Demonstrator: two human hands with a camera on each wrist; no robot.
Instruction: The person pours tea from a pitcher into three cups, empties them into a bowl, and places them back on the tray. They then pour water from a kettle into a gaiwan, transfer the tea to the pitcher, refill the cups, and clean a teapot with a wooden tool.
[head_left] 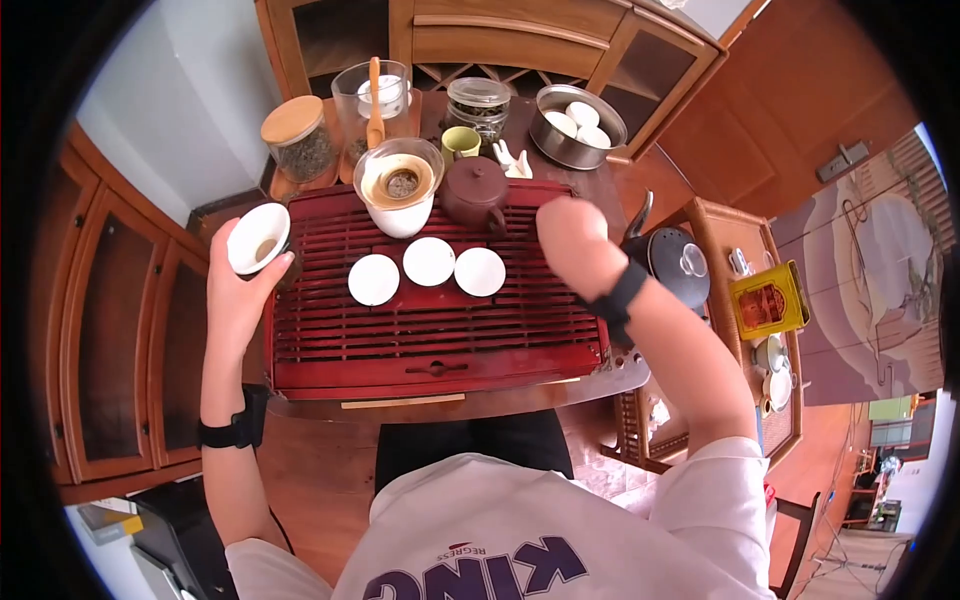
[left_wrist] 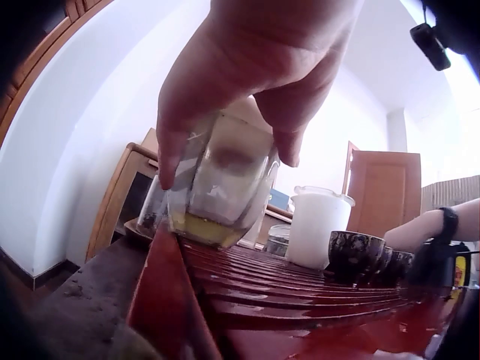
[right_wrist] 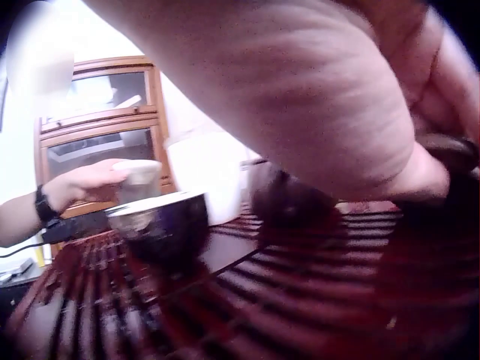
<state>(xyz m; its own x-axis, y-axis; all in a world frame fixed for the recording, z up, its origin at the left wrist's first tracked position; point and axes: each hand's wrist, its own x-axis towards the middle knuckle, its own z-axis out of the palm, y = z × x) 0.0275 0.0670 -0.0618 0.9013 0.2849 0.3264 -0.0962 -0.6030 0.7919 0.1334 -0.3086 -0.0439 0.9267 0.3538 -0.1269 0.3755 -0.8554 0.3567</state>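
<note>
My left hand (head_left: 237, 290) grips a clear glass cup (left_wrist: 225, 180) between thumb and fingers. Pale yellow liquid shows in its base, and in the head view it hangs over the left end of the red slatted tea tray (head_left: 330, 350). My right hand (head_left: 575, 238) is curled over the tray's right side, near the brown teapot (head_left: 474, 190). In the right wrist view its fingers close round a dark round-rimmed thing (right_wrist: 448, 144), mostly hidden; I cannot tell its kind. Three dark teacups with white insides, one nearest the left wrist camera (left_wrist: 356, 253), stand mid-tray.
Behind the cups stands a white vessel (head_left: 400, 216) topped by a strainer. Beyond the tray are a wooden-lidded jar (head_left: 300, 145), a glass container with a wooden scoop (head_left: 375, 110), a green cup (head_left: 460, 141) and a metal bowl (head_left: 575, 151). A dark kettle (head_left: 672, 270) stands at right.
</note>
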